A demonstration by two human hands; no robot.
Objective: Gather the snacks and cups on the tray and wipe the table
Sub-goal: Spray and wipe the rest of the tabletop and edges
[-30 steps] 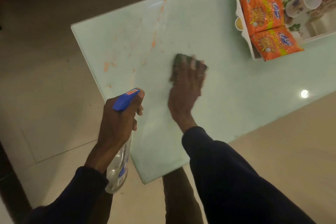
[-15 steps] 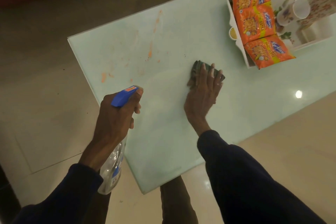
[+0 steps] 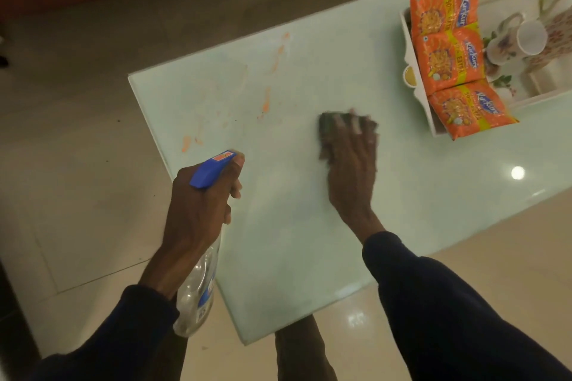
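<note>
My right hand (image 3: 353, 170) presses flat on a dark cloth (image 3: 328, 125) in the middle of the pale green glass table (image 3: 278, 241); the hand and cloth are blurred by motion. My left hand (image 3: 201, 204) grips a clear spray bottle (image 3: 198, 294) with a blue trigger head, held over the table's near left edge. Orange smears (image 3: 266, 102) streak the glass left of the cloth. At the far right a white tray (image 3: 406, 49) holds a strip of three orange snack packets (image 3: 448, 59) and floral cups (image 3: 523, 40).
Beige floor tiles (image 3: 77, 195) surround the table. A lamp's reflection (image 3: 517, 172) shines on the glass near the right edge. One snack packet overhangs the tray's near rim. A dark red surface runs along the top of the view.
My right hand slid the cloth right toward the tray, then back left. The left hand with the spray bottle stayed where it was. The view has shifted slightly.
</note>
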